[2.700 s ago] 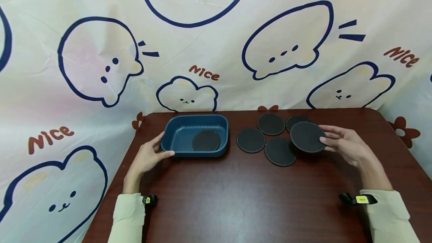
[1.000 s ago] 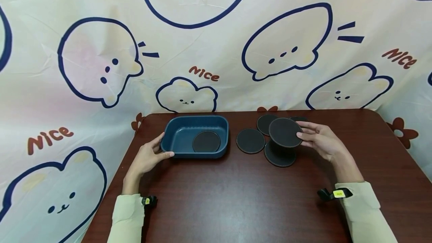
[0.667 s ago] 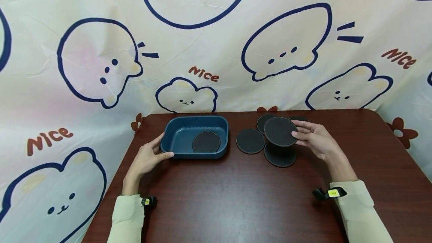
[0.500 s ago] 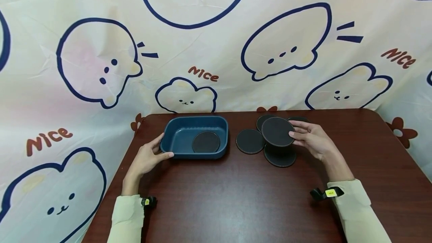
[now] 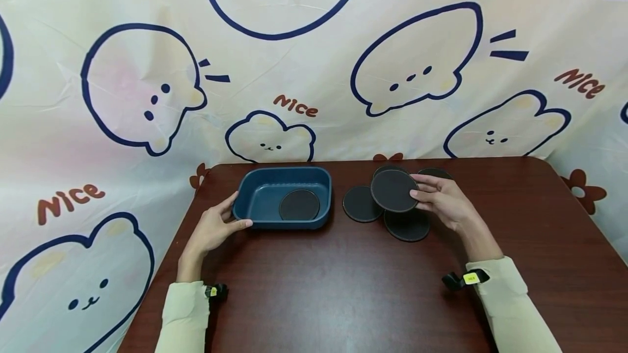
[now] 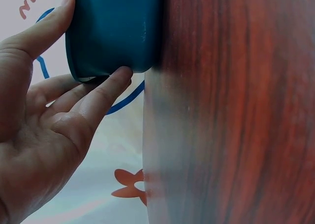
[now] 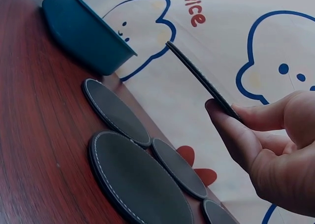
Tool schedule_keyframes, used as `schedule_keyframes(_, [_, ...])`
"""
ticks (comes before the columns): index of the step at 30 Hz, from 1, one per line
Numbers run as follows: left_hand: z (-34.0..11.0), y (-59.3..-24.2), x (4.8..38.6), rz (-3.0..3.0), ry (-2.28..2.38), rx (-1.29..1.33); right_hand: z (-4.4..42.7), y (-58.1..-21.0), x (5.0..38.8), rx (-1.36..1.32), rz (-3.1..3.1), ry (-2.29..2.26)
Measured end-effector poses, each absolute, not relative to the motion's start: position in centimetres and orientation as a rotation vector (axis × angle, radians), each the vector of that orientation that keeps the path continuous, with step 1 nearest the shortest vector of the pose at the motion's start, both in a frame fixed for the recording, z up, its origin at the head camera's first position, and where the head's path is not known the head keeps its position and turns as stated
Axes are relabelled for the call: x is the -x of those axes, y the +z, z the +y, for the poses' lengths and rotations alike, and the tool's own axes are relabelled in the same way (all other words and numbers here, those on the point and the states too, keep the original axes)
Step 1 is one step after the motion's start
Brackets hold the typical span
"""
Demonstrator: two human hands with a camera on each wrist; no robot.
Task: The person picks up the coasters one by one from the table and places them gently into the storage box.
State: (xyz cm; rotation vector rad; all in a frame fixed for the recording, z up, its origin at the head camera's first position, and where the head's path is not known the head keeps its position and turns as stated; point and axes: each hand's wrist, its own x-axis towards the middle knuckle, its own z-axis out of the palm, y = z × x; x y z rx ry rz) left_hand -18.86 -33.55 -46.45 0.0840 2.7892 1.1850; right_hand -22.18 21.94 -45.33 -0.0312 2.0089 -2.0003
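"Held disc (image 5: 394, 191), black, flat and round with a leather-like face, hangs at the fingertips of a person's right hand (image 5: 444, 198), above a glossy wood-grain table (image 5: 314, 287)."

"And the surfaces around that hand?"

"To its left, a matching left disc (image 5: 362, 204); below and to its left, a near disc (image 5: 407, 226). The right wrist view picks out pale stitching along the edges of discs on the tabletop. Farther left of the right hand stands a blue container (image 5: 284, 224), smooth-walled, a rounded rectangle, with an inner disc (image 5: 300, 205) on its floor, toward the end nearer that hand."

"How are the hands set?"

"The right is narrowed to a pinch, thumb on the disc's upper face at the rim, fingers behind. The left hand (image 5: 216, 226) holds the container at the end nearest it, thumb at the near rim, fingers against the outer wall."

"What escapes the lens?"

"Beyond the held disc, a far disc (image 5: 385, 168) is mostly covered by it; a back disc (image 5: 435, 171) slips partly behind the right hand's fingers. The container's near wall cuts off the inner disc's lower edge. The right wrist view shows the held disc edge-on, its face hidden, while the left wrist view crops the container at the top."
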Motion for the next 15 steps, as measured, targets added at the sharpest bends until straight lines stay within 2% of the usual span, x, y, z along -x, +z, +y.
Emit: schedule_keyframes(15, [-33.6, -46.3, 18.8, 2.791, 1.184, -0.101, 19.4, -45.5, 22.6, 0.044, 2.001, -1.978])
